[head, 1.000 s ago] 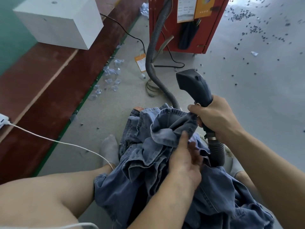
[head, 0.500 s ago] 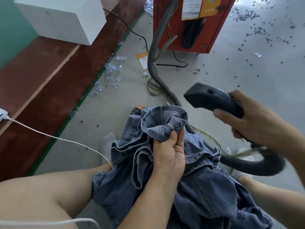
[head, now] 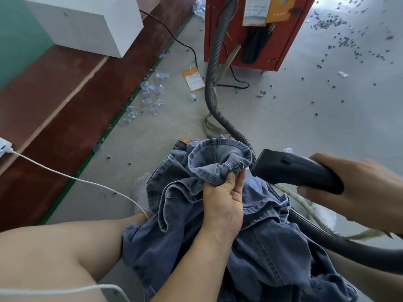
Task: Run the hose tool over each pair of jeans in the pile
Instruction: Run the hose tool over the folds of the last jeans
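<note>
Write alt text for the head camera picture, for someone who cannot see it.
A seated person's left hand pinches the hem of blue jeans heaped on their lap, while the right hand holds a black hose tool beside the hem. Its grey hose leads to a red cabinet on the littered floor.

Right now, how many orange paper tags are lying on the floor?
1. The orange paper tag lies on the grey floor, left of the grey hose, near the red cabinet. Others may be hidden under the jeans.

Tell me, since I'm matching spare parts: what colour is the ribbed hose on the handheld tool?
Dark grey, seen clearly in the head view: the ribbed flexible hose.
</note>
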The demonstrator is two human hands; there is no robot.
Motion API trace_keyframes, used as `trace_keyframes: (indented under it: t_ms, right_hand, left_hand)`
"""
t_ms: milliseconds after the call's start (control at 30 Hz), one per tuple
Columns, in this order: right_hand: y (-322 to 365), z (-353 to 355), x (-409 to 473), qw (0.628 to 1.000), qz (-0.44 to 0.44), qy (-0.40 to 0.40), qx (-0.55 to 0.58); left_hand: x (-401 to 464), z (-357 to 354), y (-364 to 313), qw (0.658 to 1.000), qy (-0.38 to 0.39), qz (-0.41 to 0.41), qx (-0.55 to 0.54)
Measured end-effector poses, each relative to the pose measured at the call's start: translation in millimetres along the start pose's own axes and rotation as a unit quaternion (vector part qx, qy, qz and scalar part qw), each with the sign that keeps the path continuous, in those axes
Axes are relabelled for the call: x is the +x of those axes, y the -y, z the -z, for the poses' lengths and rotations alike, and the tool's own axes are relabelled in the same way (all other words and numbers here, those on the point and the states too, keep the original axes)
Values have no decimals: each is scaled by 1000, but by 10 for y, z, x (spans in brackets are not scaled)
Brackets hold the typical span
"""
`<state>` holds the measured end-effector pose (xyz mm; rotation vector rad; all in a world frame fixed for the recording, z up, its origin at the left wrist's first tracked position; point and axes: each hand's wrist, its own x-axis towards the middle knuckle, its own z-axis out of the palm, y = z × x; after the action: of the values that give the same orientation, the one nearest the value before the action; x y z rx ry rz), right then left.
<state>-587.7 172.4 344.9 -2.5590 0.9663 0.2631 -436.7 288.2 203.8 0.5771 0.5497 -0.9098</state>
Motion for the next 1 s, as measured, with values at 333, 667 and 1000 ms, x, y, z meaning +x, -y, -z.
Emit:
trace_keyframes:
  t_ms: [333,667,1000]
  right_hand:
    - [92,-106,116,998,-5,59,4]
    - [140,14,206,990,-34,67,115]
    - [69,13,646,988,-31,-17,153]
  left_hand:
    - [-50,54,51,998,28,-4,59]
    - [-24,61,-38,999,36,15,38]
    - [-361,688,-802,968,-63,72,233]
